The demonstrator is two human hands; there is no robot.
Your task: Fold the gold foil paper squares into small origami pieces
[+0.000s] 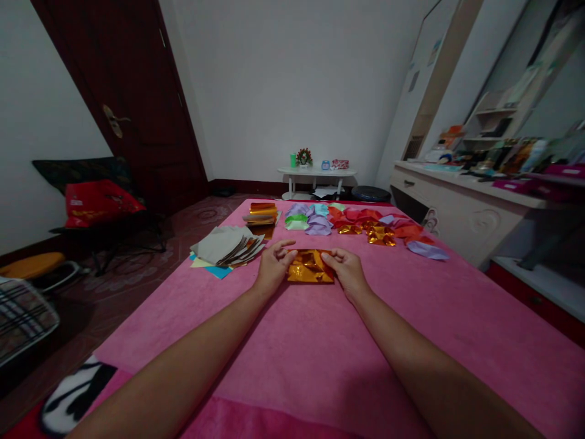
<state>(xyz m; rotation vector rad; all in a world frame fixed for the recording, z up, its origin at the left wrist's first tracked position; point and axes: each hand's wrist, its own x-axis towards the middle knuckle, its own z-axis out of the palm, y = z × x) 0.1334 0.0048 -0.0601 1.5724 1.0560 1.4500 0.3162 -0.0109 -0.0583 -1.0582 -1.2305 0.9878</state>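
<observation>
A shiny gold foil paper (311,268), creased and folded into a rough rectangle, is between my hands just above or on the pink cloth. My left hand (275,266) pinches its left edge, thumb on top and the index finger stretched past it. At the right edge my right hand (346,269) grips it with the thumb on the front. Left of my hands a stack of greyish paper sheets (223,245) lies fanned out over blue and yellow sheets. Behind it sits a pile of gold foil sheets (262,214).
Folded paper pieces in purple (319,225), green (297,222), red (361,216) and gold (380,234) lie along the far side of the pink cloth (283,353). Beyond stands a small white table (315,172). A cluttered dresser (457,201) is at right, a chair with a red bag (100,204) at left.
</observation>
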